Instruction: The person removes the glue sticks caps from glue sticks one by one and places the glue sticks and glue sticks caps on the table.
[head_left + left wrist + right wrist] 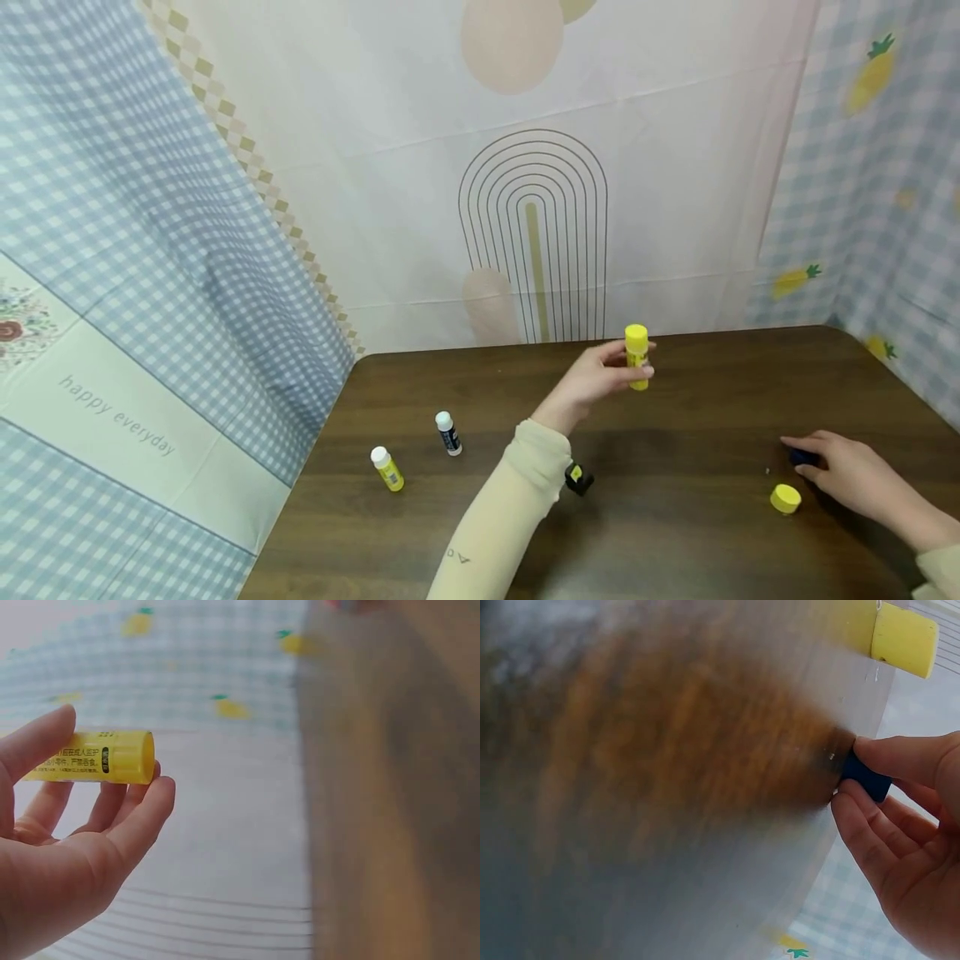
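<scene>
My left hand (588, 379) holds a yellow glue stick (636, 354) upright in the air above the far part of the table, its yellow cap on top. In the left wrist view the thumb and fingers lie around the glue stick (90, 756), whose side bears printed text. At the right of the table my right hand (855, 471) pinches a dark blue cap (866, 776) between thumb and fingers, low at the tabletop. Close beside that hand rests a loose yellow cap (785, 498).
A yellow glue stick with a white top (387, 469) and a dark blue one with a white top (448, 433) stand on the left of the brown wooden table (675, 542). Behind the table hangs a patterned cloth (390, 217). A black device (578, 478) shows at the left wrist.
</scene>
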Demonstrator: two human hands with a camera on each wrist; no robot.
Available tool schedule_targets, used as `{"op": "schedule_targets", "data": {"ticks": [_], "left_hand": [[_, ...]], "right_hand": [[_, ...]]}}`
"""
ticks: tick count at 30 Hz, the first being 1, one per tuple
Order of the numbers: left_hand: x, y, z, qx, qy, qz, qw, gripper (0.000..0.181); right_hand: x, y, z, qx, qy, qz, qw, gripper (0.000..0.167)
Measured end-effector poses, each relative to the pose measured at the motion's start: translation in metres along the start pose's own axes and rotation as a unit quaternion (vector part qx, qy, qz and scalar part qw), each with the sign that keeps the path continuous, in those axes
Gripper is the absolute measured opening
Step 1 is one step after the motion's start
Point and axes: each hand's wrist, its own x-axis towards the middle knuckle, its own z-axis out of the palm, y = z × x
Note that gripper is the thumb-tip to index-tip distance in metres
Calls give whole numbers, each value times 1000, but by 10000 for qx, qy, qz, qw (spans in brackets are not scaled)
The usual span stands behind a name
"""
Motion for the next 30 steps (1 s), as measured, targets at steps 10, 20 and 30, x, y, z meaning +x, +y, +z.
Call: {"op": "schedule_targets", "data": {"ticks": [10, 20, 30], "left_hand": [[-24, 39, -39, 811, 717, 707, 9916, 40], [-44, 49, -59, 3832, 1393, 1166, 9056, 36], [-60, 56, -62, 4732, 1593, 1421, 8547, 33]], "right_hand": [[4, 2, 1, -7, -24, -154, 9999, 46], [3, 3, 2, -78, -59, -110, 9999, 45], [5, 4, 1, -88, 3, -220, 9997, 42]]}}
